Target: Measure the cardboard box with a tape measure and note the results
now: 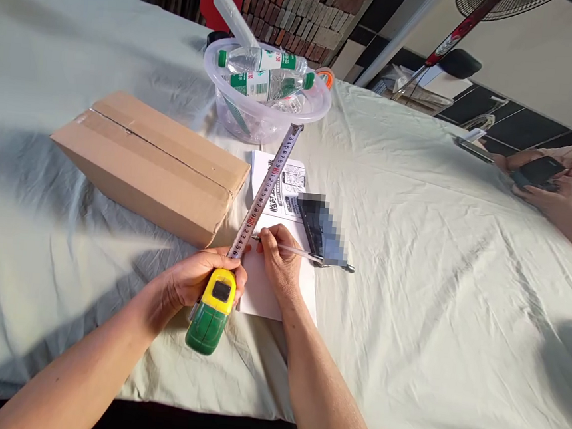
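Observation:
My left hand (200, 275) is closed around the extended blade of a yellow and green tape measure (209, 321), just above its case. The blade slants up and to the right, over a printed booklet (288, 188), with its hooked end near the plastic basin. In my right hand (280, 261) is a pen (299, 251), its tip by the tape's edge over the booklet's white page. A dark phone (322, 228) with a blurred screen lies at the booklet's right side. Left of the tape rests a closed cardboard box (150, 166).
A clear basin (234, 120) at the back holds green-capped water bottles (250, 83) and a plastic tube. A pale cloth (433, 307) covers the table. At the right edge another person's hands (544, 180) hold a phone. A fan (502, 3) stands behind.

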The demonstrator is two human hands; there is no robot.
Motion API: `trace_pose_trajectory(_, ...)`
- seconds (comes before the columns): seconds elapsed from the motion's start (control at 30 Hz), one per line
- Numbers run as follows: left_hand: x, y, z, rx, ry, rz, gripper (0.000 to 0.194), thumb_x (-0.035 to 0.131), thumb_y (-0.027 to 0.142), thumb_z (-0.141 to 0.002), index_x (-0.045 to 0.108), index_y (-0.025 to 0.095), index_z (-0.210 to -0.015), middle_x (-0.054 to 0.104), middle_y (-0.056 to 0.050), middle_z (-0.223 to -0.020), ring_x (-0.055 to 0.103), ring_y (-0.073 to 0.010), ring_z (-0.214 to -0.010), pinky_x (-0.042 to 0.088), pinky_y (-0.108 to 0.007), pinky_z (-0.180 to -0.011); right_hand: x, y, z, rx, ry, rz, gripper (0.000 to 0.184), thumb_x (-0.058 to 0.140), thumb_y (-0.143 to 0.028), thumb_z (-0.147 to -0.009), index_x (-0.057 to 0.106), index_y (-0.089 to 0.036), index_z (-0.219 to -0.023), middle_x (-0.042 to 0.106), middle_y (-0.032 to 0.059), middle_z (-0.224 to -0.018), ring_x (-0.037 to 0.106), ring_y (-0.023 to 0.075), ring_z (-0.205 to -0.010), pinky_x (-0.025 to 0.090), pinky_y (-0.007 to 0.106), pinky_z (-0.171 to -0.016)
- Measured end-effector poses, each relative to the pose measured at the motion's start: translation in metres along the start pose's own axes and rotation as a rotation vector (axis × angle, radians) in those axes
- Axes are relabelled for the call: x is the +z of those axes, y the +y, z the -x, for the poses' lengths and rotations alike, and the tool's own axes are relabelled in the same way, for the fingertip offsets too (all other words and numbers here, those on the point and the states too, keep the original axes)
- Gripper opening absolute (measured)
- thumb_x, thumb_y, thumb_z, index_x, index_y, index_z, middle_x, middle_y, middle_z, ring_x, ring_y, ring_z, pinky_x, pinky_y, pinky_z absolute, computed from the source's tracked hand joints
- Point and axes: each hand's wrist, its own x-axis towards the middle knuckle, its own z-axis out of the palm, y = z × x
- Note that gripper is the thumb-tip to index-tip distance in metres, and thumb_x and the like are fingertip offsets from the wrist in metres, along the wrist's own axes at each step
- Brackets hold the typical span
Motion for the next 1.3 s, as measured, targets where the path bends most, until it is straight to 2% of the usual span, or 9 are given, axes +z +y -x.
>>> trace_pose_trajectory(0.77, -0.002, -0.001, -0.0002, 0.014, -0.022, 0.013, 0.01, 0.057, 0.019, -0.084, 0.053, 0.017, -0.093, 0.062, -0.003, -0.063, 0.06, -0.0179, -0.052, 0.049, -0.029, -0.053, 0.0005, -0.0017, 0.0007, 0.024, -0.003, -0.027, 0.036, 0.052, -0.049, -0.091, 0.051, -0.022, -0.067, 0.052, -0.0032, -0.057, 0.045, 0.013, -0.054, 0.036, 0.027, -0.054)
trace_pose_trajectory(0.97, -0.0012, -0.0003, 0.0, 0.007, -0.011, -0.001, 0.009, 0.052, 0.018, -0.086, 0.052, 0.017, -0.095, 0.062, -0.003, -0.063, 0.06, -0.0175, -0.051, 0.049, -0.029, -0.053, 0.0011, -0.0014, 0.0006, 0.034, 0.0, -0.025, 0.036, 0.053, -0.048, -0.091, 0.051, -0.021, -0.067, 0.053, -0.0031, -0.057, 0.046, 0.0131, -0.054, 0.036, 0.027, -0.055)
trace_pose_trajectory(1.3, -0.0019, -0.0014, 0.0001, 0.016, -0.022, 0.006, 0.013, 0.055, 0.019, -0.084, 0.052, 0.017, -0.097, 0.063, -0.003, -0.064, 0.06, -0.0173, -0.052, 0.049, -0.028, -0.053, 0.0011, -0.0014, 0.0007, 0.028, 0.006, -0.01, 0.034, 0.052, -0.047, -0.091, 0.052, -0.021, -0.068, 0.053, -0.0036, -0.057, 0.046, 0.0132, -0.055, 0.036, 0.027, -0.055)
